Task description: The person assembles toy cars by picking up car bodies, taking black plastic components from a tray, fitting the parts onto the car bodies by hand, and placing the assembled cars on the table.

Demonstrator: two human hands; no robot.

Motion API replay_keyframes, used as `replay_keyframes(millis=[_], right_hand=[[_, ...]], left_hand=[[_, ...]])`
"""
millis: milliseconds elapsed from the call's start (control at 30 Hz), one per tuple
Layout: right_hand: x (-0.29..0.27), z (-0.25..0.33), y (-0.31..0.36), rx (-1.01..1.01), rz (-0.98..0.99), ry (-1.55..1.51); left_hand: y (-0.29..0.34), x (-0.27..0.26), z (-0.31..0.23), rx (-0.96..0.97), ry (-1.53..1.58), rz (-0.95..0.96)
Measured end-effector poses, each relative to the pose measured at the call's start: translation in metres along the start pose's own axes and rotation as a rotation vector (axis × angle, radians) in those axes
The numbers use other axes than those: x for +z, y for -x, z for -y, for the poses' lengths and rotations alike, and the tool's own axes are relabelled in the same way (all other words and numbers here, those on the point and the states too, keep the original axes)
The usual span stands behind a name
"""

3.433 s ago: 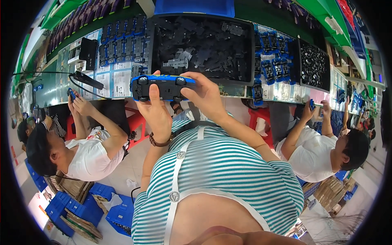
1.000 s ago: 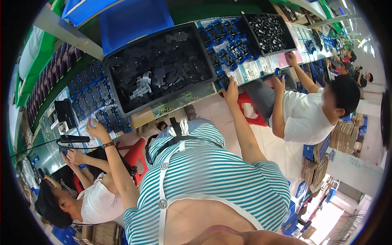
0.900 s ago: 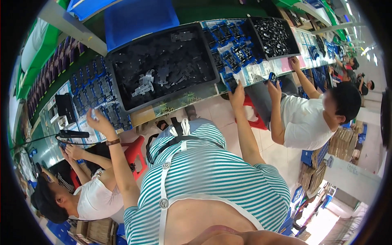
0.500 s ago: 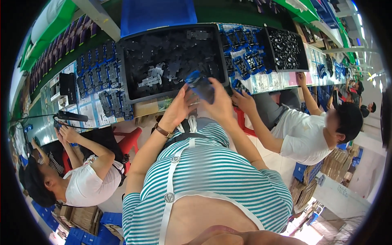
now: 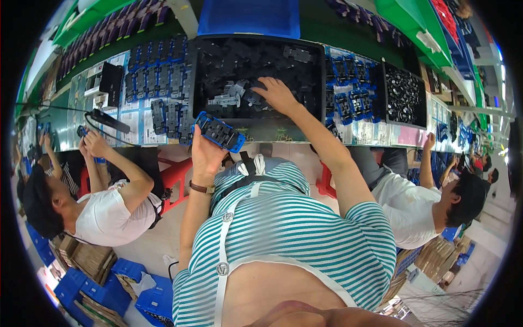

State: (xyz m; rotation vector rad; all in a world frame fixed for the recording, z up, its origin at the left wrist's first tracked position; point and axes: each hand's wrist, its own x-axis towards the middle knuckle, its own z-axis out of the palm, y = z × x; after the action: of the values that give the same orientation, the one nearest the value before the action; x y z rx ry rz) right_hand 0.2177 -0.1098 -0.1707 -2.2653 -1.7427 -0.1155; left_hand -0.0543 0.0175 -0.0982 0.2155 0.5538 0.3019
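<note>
My left hand [image 5: 205,152] is shut on a blue rectangular frame part [image 5: 220,132] with dark insets, held up near the front edge of the workbench. My right hand [image 5: 279,94] reaches forward into a large black bin [image 5: 321,87] full of small black plastic pieces, fingers spread down among them. Some grey pieces [image 5: 231,100] lie in the bin just left of that hand. Whether the right hand grips a piece is hidden.
Blue assembled parts lie in rows [image 5: 155,82] left of the bin and more [image 5: 348,98] to its right. A smaller black tray [image 5: 404,97] stands farther right. Seated co-workers sit at my left [image 5: 103,212] and right [image 5: 419,201]. Blue crates [image 5: 125,283] stand on the floor.
My hands were together at the bench edge; now the right hand has reached into the black bin and the left holds the blue part alone. The view has swung back to centre.
</note>
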Motion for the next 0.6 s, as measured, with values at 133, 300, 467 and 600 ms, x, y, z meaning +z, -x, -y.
replay_keyframes(millis=[133,300,467,600], right_hand=[[-0.002,-0.016,-0.018,-0.183,-0.06,-0.151],[-0.038,0.003,-0.026,0.167,-0.262,-0.444],[0.014,-0.023,-0.002,0.393,0.091,-0.448],[0.019,-0.007,0.016,0.379,-0.069,-0.288]], left_hand=[[0.013,0.006,-0.011,0.033,0.063,0.033],[0.022,0.02,-0.017,0.055,0.121,0.078],[0.022,0.035,-0.019,0.043,0.119,0.16],[0.031,0.037,-0.022,0.076,0.127,0.16]])
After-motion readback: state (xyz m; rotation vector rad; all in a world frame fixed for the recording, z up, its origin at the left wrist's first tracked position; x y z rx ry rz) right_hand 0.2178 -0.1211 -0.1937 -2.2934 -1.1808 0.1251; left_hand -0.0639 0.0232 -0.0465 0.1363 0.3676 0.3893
